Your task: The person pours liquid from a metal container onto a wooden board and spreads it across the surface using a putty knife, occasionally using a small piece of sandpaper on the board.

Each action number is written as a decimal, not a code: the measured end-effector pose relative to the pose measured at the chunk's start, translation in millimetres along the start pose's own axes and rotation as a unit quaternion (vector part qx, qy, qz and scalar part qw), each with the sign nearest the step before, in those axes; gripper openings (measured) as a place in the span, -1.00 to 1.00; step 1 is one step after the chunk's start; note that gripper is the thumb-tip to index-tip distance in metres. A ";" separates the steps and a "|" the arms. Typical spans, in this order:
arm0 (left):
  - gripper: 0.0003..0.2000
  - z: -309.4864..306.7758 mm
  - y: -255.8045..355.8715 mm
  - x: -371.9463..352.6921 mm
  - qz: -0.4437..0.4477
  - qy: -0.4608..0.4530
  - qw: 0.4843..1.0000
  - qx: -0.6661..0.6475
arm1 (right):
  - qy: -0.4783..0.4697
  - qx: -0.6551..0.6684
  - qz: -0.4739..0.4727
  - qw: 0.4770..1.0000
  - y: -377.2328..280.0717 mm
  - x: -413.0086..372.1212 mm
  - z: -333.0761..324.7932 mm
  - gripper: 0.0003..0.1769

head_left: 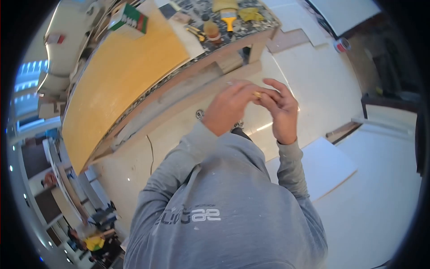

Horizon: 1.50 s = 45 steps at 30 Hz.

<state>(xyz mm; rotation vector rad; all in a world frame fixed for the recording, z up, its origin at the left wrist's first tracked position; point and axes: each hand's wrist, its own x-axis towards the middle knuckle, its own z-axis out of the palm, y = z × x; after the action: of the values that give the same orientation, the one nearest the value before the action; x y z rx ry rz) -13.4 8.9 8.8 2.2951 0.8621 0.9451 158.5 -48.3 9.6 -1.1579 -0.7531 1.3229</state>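
Observation:
My left hand [228,105] and my right hand [283,112] meet in front of my body, over the floor beside the bench. Their fingertips press together around a small yellowish bit [256,95], too small to name. The left fingers are bent and closed toward it. On the right hand one finger curves up and away, while the others are bent in at the same spot. Neither hand touches the bench. Grey sleeves cover both forearms.
A speckled bench [268,33] carries a yellow panel [130,67], a green-white box [128,20], a yellow-handled paintbrush [228,20], a bottle [211,30] and a yellow cloth [251,14]. A white board [329,168] lies right. A can [342,45] stands farther off.

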 end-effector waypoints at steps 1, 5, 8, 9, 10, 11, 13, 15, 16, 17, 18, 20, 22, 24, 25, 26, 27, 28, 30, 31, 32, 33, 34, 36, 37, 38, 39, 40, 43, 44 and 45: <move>-0.78 -10.9 -4.2 0.9 -0.022 0.009 1.000 0.015 | -0.022 0.027 -0.008 0.999 4.3 8.4 11.7 -0.60; -0.85 -23.7 -15.1 -0.4 -0.063 0.063 0.991 0.104 | -0.006 0.077 -0.008 0.997 8.3 25.4 9.2 -0.66; -0.87 -52.9 -20.3 1.7 -0.116 0.089 0.987 0.066 | 0.108 0.058 -0.060 0.991 34.8 46.1 -34.8 -0.73; -0.88 -59.1 -17.5 2.0 -0.161 0.092 0.982 0.027 | 0.169 0.009 -0.084 0.982 43.9 48.7 -50.1 -0.74; -0.87 -66.6 -14.6 2.9 -0.203 0.095 0.974 -0.010 | 0.227 -0.038 -0.108 0.967 44.5 51.6 -53.1 -0.75; -0.87 -73.9 -14.7 4.6 -0.245 0.100 0.963 -0.045 | 0.175 -0.037 -0.094 0.979 44.0 50.1 -55.6 -0.75; -0.80 -81.1 -24.9 5.0 -0.236 0.099 0.966 -0.038 | 0.078 -0.038 -0.060 0.994 30.9 30.3 -53.2 -0.77; -0.74 -81.9 -32.6 4.2 -0.240 0.082 0.967 -0.037 | 0.017 -0.025 -0.056 0.998 33.7 23.1 -35.3 -0.73; -0.72 -81.7 -35.9 4.4 -0.249 0.068 0.965 -0.035 | -0.013 -0.020 -0.055 0.998 34.1 22.8 -22.5 -0.71; -0.69 -80.9 -37.2 4.5 -0.260 0.055 0.963 -0.032 | -0.017 -0.058 -0.101 0.993 33.7 23.5 -9.0 -0.67; -0.68 -80.2 -35.6 4.8 -0.282 0.034 0.957 -0.061 | -0.021 -0.096 -0.147 0.984 32.3 24.7 6.9 -0.64; -0.66 -79.2 -29.2 5.5 -0.326 -0.006 0.938 -0.117 | -0.034 -0.151 -0.208 0.966 20.0 25.3 34.4 -0.59; -0.67 -76.4 -23.3 5.1 -0.339 -0.011 0.918 -0.205 | -0.053 -0.188 -0.240 0.951 -1.3 23.5 55.8 -0.56; -0.68 -78.1 -23.7 3.5 -0.352 -0.035 0.899 -0.260 | -0.074 -0.179 -0.256 0.947 6.8 32.7 61.5 -0.61; -0.68 -84.2 -26.5 -2.0 -0.362 -0.054 0.891 -0.271 | -0.089 -0.173 -0.275 0.942 15.5 39.8 63.3 -0.63; -0.68 -87.9 -28.3 -5.8 -0.370 -0.074 0.882 -0.282 | -0.102 -0.167 -0.295 0.935 20.3 45.0 62.6 -0.66; -0.68 -90.7 -29.7 -10.0 -0.380 -0.076 0.862 -0.328 | -0.102 -0.174 -0.291 0.935 21.5 47.4 62.7 -0.72; -0.67 -93.1 -31.4 -14.6 -0.389 -0.078 0.839 -0.373 | -0.102 -0.181 -0.287 0.935 22.6 49.2 62.8 -0.77; -0.64 -98.7 -34.9 -19.3 -0.392 -0.087 0.811 -0.425 | -0.082 -0.150 -0.250 0.953 27.8 57.2 61.9 -0.89; -0.62 -104.2 -35.2 -20.5 -0.390 -0.093 0.808 -0.432 | -0.063 -0.110 -0.216 0.968 36.6 63.6 62.1 -0.90; -0.59 -109.7 -35.6 -22.9 -0.388 -0.100 0.805 -0.438 | -0.043 -0.070 -0.180 0.980 43.9 66.8 61.0 -0.85; -0.57 -114.6 -41.5 -27.2 -0.386 -0.112 0.821 -0.405 | -0.020 -0.070 -0.175 0.982 49.9 69.5 57.8 -0.78; -0.55 -119.8 -50.3 -34.5 -0.383 -0.123 0.837 -0.371 | 0.002 -0.070 -0.171 0.983 54.4 72.3 53.4 -0.71; -0.54 -130.1 -68.8 -54.5 -0.382 -0.129 0.864 -0.303 | 0.024 -0.100 -0.140 0.985 54.8 72.6 48.0 -0.60; -0.56 -133.7 -79.6 -66.3 -0.381 -0.128 0.875 -0.270 | 0.028 -0.131 -0.115 0.984 51.5 67.3 45.8 -0.56; -0.58 -136.7 -91.8 -77.2 -0.377 -0.128 0.886 -0.237 | 0.035 -0.162 -0.093 0.982 47.7 61.9 43.2 -0.52; -0.57 -139.8 -106.1 -89.9 -0.401 -0.129 0.876 -0.236 | 0.042 -0.193 -0.089 0.976 44.3 58.1 40.8 -0.51; -0.56 -143.0 -119.1 -107.3 -0.426 -0.129 0.864 -0.234 | 0.049 -0.223 -0.085 0.970 40.5 52.6 39.2 -0.49; -0.54 -157.6 -154.5 -147.0 -0.456 -0.128 0.855 -0.210 | 0.033 -0.254 -0.126 0.958 6.9 43.3 43.3 -0.54; -0.53 -161.7 -166.9 -157.1 -0.464 -0.128 0.853 -0.202 | 0.053 -0.301 -0.182 0.935 -18.1 40.2 49.5 -0.62; -0.54 -166.2 -181.1 -166.7 -0.454 -0.129 0.861 -0.191 | 0.089 -0.309 -0.261 0.910 -36.4 37.3 44.7 -0.64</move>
<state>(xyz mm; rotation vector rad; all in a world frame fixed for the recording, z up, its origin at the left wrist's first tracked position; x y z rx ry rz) -295.8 46.0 -75.5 1.3552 1.3024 0.3177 134.7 1.8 50.2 -1.4095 -1.2916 0.5222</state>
